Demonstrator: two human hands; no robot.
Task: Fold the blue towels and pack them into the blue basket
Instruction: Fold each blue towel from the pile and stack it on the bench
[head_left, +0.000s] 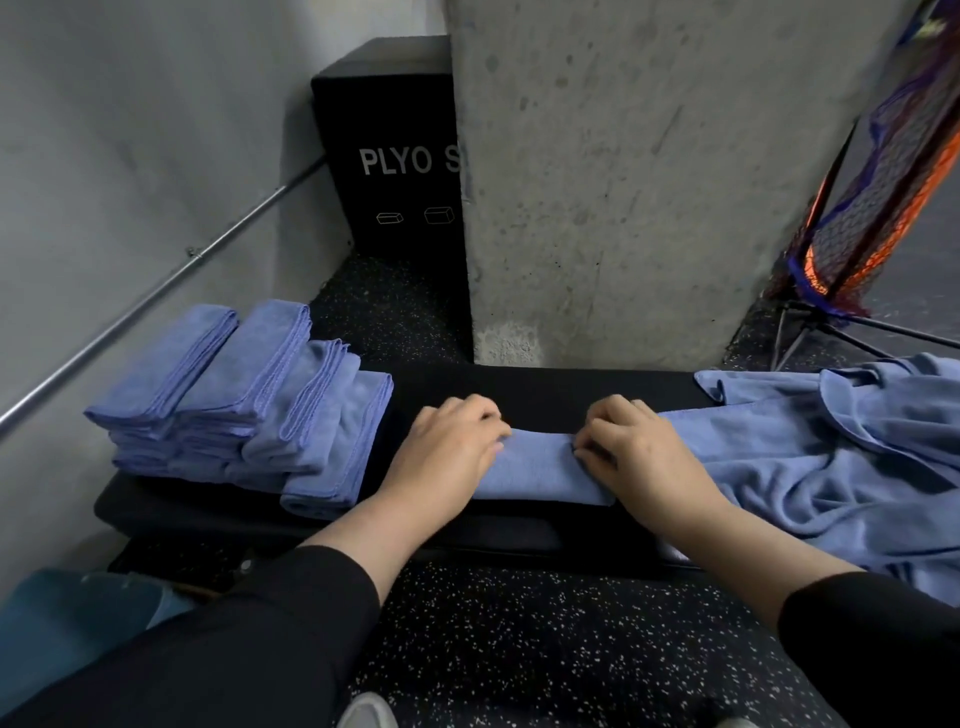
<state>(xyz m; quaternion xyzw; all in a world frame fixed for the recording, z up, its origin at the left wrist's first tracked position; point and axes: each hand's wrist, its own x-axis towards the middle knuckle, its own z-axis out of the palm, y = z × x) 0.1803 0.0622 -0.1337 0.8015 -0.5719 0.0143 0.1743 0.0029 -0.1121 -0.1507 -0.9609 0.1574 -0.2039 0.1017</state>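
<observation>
On a black bench (545, 387) against a concrete pillar (649, 182), both hands' curled fingers (488, 421) pinch a folded blue towel (540, 473).

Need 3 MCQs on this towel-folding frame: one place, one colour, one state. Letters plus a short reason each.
1. Where do the folded towels sit relative to the hands?
A. To their left on the bench
B. To their right
C. On the floor

2. What colour is the box marked "PLYO"?
A. Blue
B. Black
C. Orange

3. What are the hands doing?
A. Hanging idle
B. One holds a basket
C. Both grip the towel being folded

Key:
1 A, the stacks stand at the bench's left end.
2 B, it is black with pale lettering.
3 C, the left hand and right hand curl their fingers on the towel's ends.
</observation>
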